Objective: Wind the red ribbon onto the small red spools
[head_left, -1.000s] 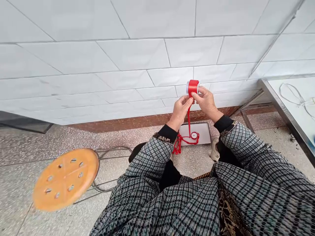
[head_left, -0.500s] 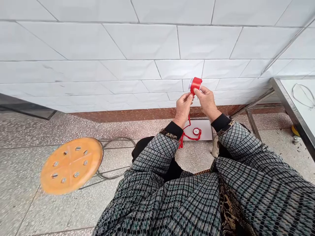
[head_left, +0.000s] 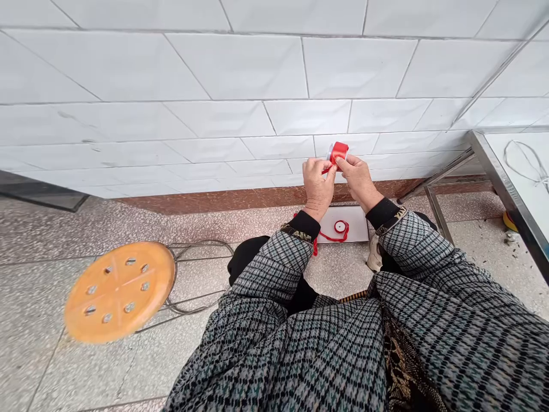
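Red ribbon wound on a white spool [head_left: 338,150] is held up before the tiled wall. My right hand [head_left: 357,178] grips the spool from the right, its thumb pressed on the ribbon. Just left of it, my left hand [head_left: 318,182] pinches the ribbon's loose end close to the spool. Below the hands, a white tray-like box [head_left: 358,223] lies on the floor, partly hidden by my left hand and sleeve. A small spool with red ribbon [head_left: 339,226] rests in it, and loose red ribbon trails off to the left.
An orange round stool [head_left: 122,292] with metal legs lies tipped over on the speckled floor at left. To the right stands a metal-framed table [head_left: 510,194] with a thin wire loop on top. White tiles [head_left: 257,68] cover the wall ahead.
My left hand has turned and risen slightly, its fingers now lifted beside the spool. The spool has dropped a little, still in my right hand. The view has shifted slightly.
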Demonstrator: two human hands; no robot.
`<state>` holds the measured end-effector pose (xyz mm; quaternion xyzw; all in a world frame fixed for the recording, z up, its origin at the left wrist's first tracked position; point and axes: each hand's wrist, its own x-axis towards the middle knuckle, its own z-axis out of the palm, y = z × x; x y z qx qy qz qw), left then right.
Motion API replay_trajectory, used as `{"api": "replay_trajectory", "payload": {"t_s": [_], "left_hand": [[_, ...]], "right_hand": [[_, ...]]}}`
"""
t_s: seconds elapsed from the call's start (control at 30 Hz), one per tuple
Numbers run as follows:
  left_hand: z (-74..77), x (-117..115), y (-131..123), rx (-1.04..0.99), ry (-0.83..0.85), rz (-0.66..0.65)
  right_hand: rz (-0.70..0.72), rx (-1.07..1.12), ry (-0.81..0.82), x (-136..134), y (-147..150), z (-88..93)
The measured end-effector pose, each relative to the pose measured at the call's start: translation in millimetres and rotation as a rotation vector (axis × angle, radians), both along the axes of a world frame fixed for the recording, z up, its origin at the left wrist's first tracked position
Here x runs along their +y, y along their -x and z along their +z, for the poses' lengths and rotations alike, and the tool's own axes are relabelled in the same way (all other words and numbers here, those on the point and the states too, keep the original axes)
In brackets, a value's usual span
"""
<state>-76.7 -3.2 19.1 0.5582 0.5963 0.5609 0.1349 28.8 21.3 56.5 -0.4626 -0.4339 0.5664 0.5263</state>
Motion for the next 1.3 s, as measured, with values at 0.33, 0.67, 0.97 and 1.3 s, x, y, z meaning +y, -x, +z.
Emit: {"api": "replay_trajectory", "payload": {"t_s": [0.33,0.67,0.97,1.3], "left_hand": [[-5.4,-3,-9,-0.323,0.139,-0.149],[-4.9,-3,-1,-0.388,0.206,-0.323],[-8.2,-5,-2,-0.336,0.279,-0.288],[-12.9,-2,2,-0.531,0.334,-0.271]], "right_hand": [[-0.028,0.035,0.253,-8,2,6.3],[0.024,0.194,0.426,2,-18,0.3],[0.11,0.232,0.466,7,-28,-5.2],[0.206,0.274,0.541,9,-38,5.6]]}}
